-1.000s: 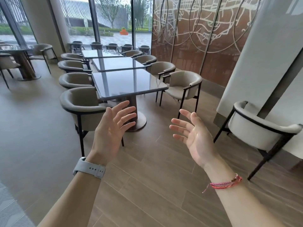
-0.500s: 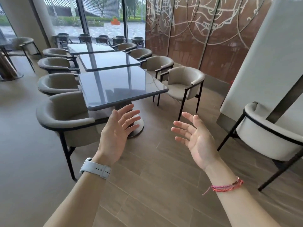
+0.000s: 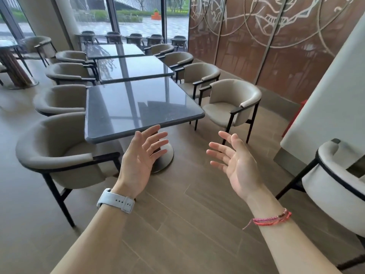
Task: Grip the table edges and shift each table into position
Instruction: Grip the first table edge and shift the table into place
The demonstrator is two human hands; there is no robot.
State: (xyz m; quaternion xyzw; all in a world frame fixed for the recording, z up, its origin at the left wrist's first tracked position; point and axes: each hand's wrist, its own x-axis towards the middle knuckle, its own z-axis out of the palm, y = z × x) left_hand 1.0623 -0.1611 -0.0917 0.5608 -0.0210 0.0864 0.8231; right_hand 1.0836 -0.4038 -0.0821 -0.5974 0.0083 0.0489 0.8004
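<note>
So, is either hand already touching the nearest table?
No, the left hand and right hand are open in the air, short of the table.

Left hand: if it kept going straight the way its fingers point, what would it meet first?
Probably the near edge of the nearest table. The left hand is open, fingers aimed up-forward toward it, though depth is unclear.

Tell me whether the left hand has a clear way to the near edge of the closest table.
Probably yes: the left hand is open, empty, just short of the closest table, with only bare floor between.
</note>
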